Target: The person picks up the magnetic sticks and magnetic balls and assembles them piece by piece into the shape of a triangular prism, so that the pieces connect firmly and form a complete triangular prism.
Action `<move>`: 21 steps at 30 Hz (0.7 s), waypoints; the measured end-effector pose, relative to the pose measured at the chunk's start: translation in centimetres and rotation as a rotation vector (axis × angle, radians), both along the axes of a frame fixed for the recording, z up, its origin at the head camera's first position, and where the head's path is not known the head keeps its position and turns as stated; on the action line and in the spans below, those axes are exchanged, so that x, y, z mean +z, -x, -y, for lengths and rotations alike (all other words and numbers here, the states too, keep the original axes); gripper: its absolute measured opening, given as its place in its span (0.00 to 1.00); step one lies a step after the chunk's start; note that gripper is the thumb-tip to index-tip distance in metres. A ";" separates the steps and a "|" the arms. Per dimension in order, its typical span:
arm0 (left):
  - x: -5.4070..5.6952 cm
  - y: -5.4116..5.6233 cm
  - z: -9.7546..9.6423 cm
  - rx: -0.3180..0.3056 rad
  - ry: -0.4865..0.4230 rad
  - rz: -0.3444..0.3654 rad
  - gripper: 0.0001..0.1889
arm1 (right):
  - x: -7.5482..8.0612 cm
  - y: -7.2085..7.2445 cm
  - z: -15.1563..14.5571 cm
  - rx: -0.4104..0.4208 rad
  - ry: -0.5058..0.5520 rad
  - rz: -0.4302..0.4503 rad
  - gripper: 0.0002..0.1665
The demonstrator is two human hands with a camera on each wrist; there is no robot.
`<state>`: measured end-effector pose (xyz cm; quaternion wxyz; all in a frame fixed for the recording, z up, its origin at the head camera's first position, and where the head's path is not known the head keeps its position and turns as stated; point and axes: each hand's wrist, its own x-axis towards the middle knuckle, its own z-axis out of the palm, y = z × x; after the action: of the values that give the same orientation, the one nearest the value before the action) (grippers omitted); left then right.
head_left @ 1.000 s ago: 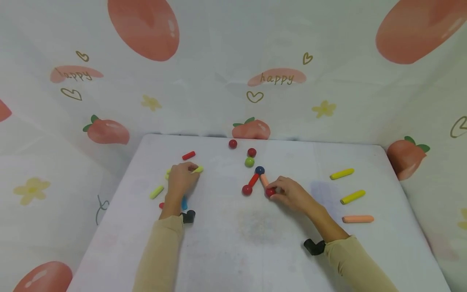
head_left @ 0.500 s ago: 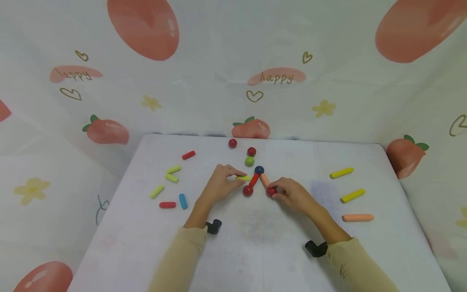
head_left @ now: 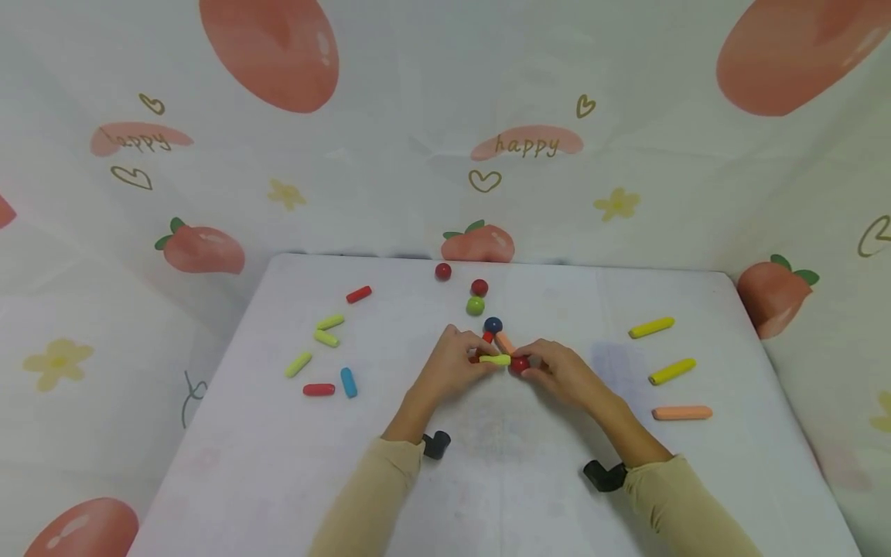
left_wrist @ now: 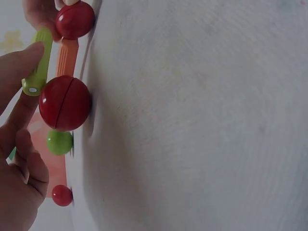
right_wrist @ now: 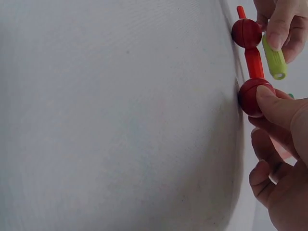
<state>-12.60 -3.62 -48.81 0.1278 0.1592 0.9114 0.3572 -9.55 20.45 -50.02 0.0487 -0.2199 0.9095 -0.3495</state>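
My left hand (head_left: 448, 365) pinches a short yellow-green rod (head_left: 496, 360) between thumb and fingers, held level just above the table. My right hand (head_left: 562, 375) grips a red ball (head_left: 518, 365) at the near end of an orange rod (head_left: 505, 343). That rod and a red rod (head_left: 488, 337) meet at a dark blue ball (head_left: 493, 325), forming a V. A second red ball (left_wrist: 65, 103), mostly hidden behind the left fingers in the head view, sits at the red rod's near end. In the head view the yellow-green rod's tip lies close to the gripped ball; contact is unclear.
On the left lie several yellow-green rods (head_left: 298, 364), two red rods (head_left: 319, 390) and a blue rod (head_left: 349, 382). Yellow rods (head_left: 673, 371) and an orange rod (head_left: 683, 413) lie right. Behind the V stand a green ball (head_left: 476, 305) and two red balls (head_left: 443, 271).
My left hand has carried the yellow-green rod from the left group rightward to the V's open end. My right hand has stayed at its red ball, almost still.
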 end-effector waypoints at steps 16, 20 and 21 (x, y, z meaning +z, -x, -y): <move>-0.5 -0.5 -0.6 -0.027 0.152 -0.123 0.11 | -0.1 0.0 0.1 -0.010 0.015 0.055 0.21; -0.5 -0.7 -0.1 -0.026 0.124 -0.126 0.13 | 0.0 0.1 0.2 -0.012 0.013 0.045 0.21; -0.5 -0.7 0.1 -0.020 0.115 -0.126 0.14 | 0.0 0.1 0.2 -0.013 0.011 0.047 0.21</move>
<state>-11.86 -3.74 -49.30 0.0829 0.1827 0.9350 0.2924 -9.66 20.27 -50.03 0.0663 -0.2060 0.9076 -0.3599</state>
